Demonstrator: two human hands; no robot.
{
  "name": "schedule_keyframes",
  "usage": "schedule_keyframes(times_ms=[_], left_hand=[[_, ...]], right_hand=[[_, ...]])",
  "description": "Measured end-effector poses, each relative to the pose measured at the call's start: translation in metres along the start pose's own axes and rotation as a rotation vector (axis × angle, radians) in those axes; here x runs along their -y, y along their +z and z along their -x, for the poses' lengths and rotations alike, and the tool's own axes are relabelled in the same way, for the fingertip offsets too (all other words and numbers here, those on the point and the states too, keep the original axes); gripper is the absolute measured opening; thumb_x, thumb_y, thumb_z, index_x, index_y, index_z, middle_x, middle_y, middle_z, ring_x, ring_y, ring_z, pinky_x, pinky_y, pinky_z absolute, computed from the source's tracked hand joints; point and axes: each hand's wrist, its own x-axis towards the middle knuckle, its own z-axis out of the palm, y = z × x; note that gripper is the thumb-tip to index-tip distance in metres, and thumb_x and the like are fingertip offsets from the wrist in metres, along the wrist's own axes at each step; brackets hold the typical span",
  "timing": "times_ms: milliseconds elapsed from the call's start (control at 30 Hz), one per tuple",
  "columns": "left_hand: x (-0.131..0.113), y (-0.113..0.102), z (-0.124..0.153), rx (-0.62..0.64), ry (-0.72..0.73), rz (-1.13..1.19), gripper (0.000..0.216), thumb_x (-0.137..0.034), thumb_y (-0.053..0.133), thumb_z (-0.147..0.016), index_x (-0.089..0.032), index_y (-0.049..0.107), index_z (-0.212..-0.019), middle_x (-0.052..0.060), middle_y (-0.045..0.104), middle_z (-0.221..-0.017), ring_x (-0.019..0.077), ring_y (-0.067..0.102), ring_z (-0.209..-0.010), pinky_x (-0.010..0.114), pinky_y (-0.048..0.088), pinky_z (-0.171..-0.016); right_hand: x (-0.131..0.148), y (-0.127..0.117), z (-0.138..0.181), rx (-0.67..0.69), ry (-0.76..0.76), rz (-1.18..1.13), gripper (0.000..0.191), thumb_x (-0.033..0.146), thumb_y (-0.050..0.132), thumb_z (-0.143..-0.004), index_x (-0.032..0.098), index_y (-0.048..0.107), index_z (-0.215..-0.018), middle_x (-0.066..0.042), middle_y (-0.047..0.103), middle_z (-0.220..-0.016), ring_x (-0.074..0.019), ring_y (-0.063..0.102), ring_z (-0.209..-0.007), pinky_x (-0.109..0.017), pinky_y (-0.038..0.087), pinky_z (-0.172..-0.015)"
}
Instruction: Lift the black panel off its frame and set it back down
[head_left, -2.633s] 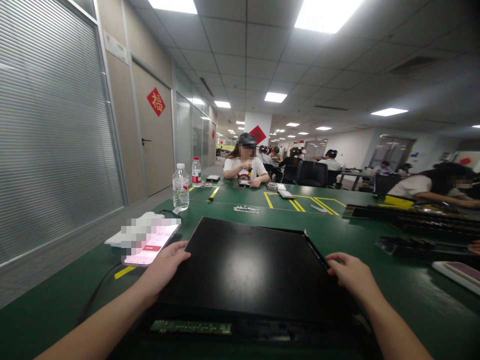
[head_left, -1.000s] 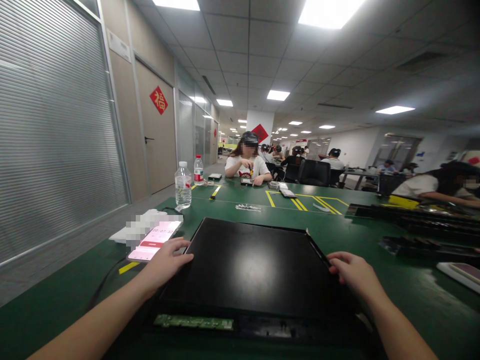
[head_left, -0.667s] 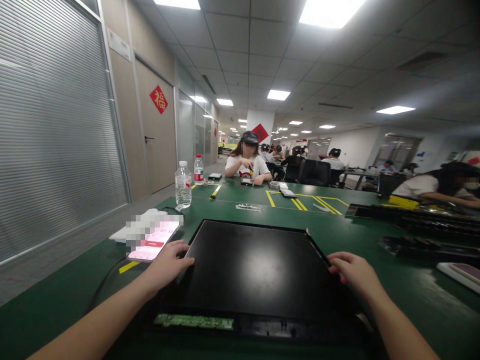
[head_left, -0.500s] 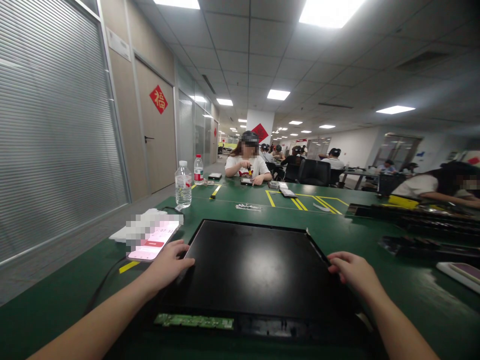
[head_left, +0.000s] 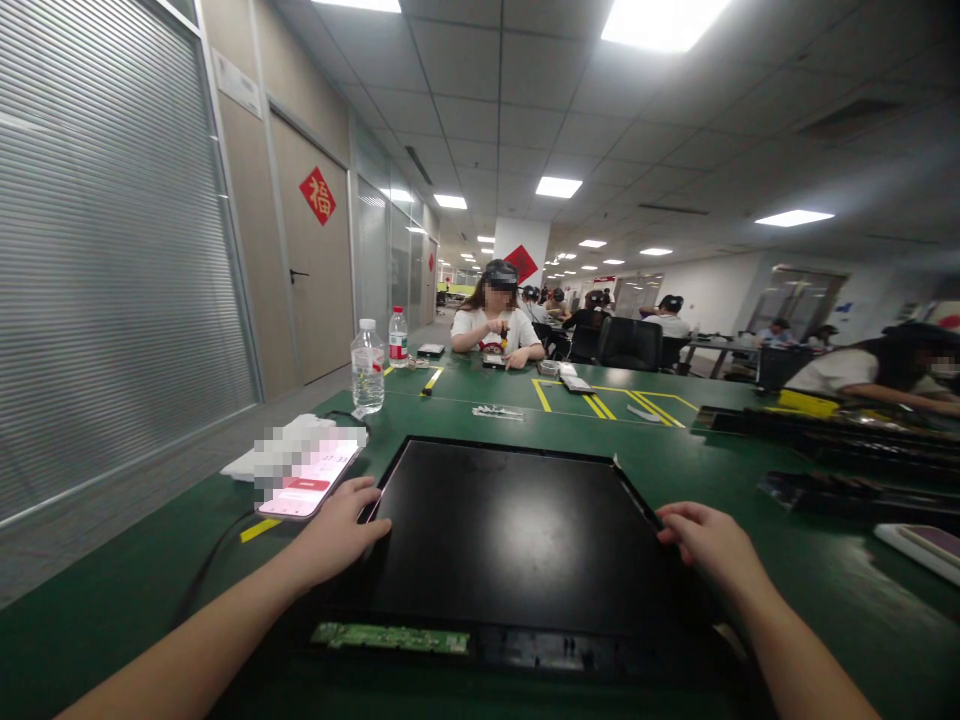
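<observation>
In the head view, between the two hands, the black panel [head_left: 510, 540] lies flat inside its black frame [head_left: 636, 495], on the near part of the tabletop [head_left: 705, 470]. In the earliest frame it sat crooked and covered the left part of the far rim; now this rim shows along its whole length. The left hand [head_left: 341, 528] is at the left edge with thumb and fingers spread apart — the thumb now reaches a little over the panel's side. The right hand [head_left: 701, 535] is almost in the same place, its thumb and forefinger near together at the right rim; whether it pinches this rim, I cannot tell. A green circuit board [head_left: 390, 638] lies along the near side of the frame.

The tabletop is green, with lines of yellow tape [head_left: 259, 530]. To the left are a lit phone [head_left: 311, 480] and a clear bottle [head_left: 367, 375]; to the right, dark parts [head_left: 817, 490]. Across sits a co-worker [head_left: 476, 330] in a white shirt. The room is a long office — a door [head_left: 319, 280] with a red sign [head_left: 318, 196], blinds [head_left: 127, 250], bright ceiling lamps [head_left: 664, 22].
</observation>
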Motion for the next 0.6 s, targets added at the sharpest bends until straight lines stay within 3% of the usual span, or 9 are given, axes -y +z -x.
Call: schedule_keyframes(times_ms=[133, 300, 467, 600], left_hand=[[-0.004, -0.003, 0.004, 0.017, 0.069, -0.067, 0.056, -0.041, 0.05, -0.07, -0.007, 0.058, -0.114, 0.018, 0.043, -0.133, 0.03, 0.041, -0.122, 0.038, 0.029, -0.103], [-0.007, -0.013, 0.013, 0.017, 0.128, -0.058, 0.067, -0.044, 0.05, -0.072, -0.011, 0.043, -0.129, 0.015, 0.04, -0.136, 0.0288, 0.038, -0.124, 0.039, 0.029, -0.103], [0.0, -0.023, 0.016, 0.103, 0.273, -0.071, 0.061, -0.052, 0.057, -0.067, -0.027, 0.052, -0.121, 0.008, 0.042, -0.135, 0.0289, 0.039, -0.123, 0.041, 0.03, -0.102], [0.001, -0.028, 0.015, 0.126, 0.305, -0.097, 0.056, -0.054, 0.057, -0.067, -0.029, 0.055, -0.118, 0.006, 0.048, -0.13, 0.0273, 0.044, -0.119, 0.039, 0.033, -0.1]], right_hand=[[0.001, 0.0, 0.001, -0.004, -0.008, 0.02, 0.029, 0.035, 0.048, -0.068, 0.017, 0.064, -0.086, -0.004, 0.069, -0.066, -0.0114, 0.053, -0.041, -0.025, 0.041, -0.048], [0.001, 0.001, 0.002, -0.008, -0.004, 0.044, 0.029, 0.035, 0.048, -0.068, 0.018, 0.064, -0.086, -0.004, 0.069, -0.067, -0.0115, 0.053, -0.042, -0.025, 0.041, -0.049], [-0.002, 0.001, -0.003, -0.006, -0.002, 0.054, 0.03, 0.036, 0.047, -0.069, 0.019, 0.064, -0.087, -0.003, 0.07, -0.069, -0.011, 0.053, -0.042, -0.025, 0.042, -0.05], [-0.004, 0.001, -0.007, -0.009, -0.015, 0.021, 0.028, 0.033, 0.048, -0.067, 0.018, 0.064, -0.085, -0.003, 0.069, -0.066, -0.011, 0.052, -0.042, -0.024, 0.041, -0.048]])
